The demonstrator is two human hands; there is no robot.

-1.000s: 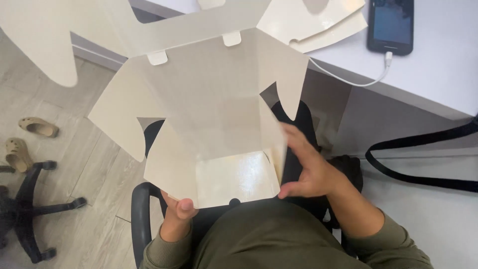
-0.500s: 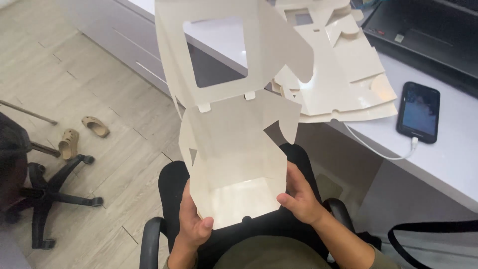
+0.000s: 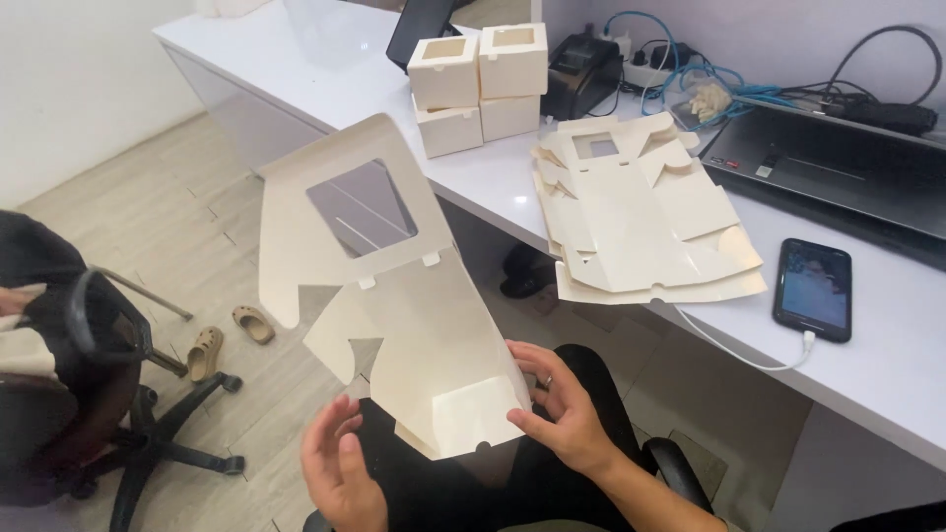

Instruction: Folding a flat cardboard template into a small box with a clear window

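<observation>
Cardboard box blank (image 3: 394, 325), cream-coloured and half folded, sits at the centre of the frame above the person's lap, its window flap standing up toward the upper left. It looks light and thin, stiff along the panels but ready to bend at the scored creases (a hard squeeze would likely dent it), so the flat walls near the base seem the safest places to hold. The right hand (image 3: 562, 419) has its fingers spread and pressed against the lower right wall, gripping the blank there. The left hand (image 3: 340, 468) is open with loosely curled fingers just below the lower left edge; whether it touches the card I cannot tell.

On the white desk (image 3: 887, 365) at right lies a stack of flat blanks (image 3: 641, 222), the same cream. Four finished window boxes (image 3: 478, 84) are piled at top centre. A dark phone (image 3: 813, 291) on a white cable lies at right.
</observation>
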